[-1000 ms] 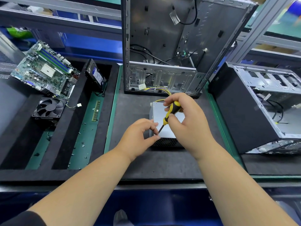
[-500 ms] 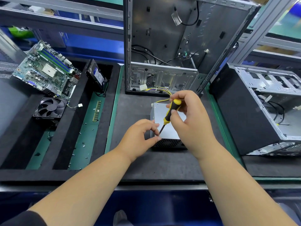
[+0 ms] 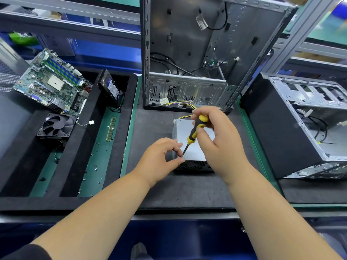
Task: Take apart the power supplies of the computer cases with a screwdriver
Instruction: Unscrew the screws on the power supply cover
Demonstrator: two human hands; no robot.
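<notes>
Right hand curled around the yellow-and-black screwdriver, its grip clamped on the handle; the shaft slants down and left, with the tip at the near left top edge of the power supply. Left hand braces that corner, its thumb and fingers curled around the tip and pinching at the spot, apparently steadying the bit or a small screw too small to make out. The power supply rests on the dark mat of the surface, just in front of the upright open computer case, its yellow wires trailing back toward it. A second computer case lies to the right. For a clean result, the shaft should probably stay in line with the screw under firm downward pressure, so the bit does not slip out.
</notes>
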